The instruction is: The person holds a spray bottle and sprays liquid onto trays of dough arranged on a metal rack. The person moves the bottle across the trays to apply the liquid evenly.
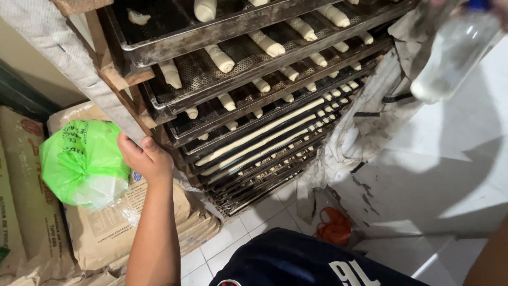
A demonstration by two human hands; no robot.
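The left hand (147, 158) closes its fingers around a green plastic bag (82, 161) with something white inside, holding it against the left edge of a tall rack (114, 79), above stacked paper flour sacks (106, 228). The rack's dark perforated trays (211, 79) carry rows of pale raw dough pieces (219, 57). At the top right corner, the right hand (500, 8), its grip mostly out of frame and impossible to judge, is at a clear plastic bottle (452, 53).

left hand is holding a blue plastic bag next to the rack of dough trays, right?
Not quite: the bag is green, not blue. The head view shows the left hand gripping it beside the rack of dough trays, above the paper sacks.
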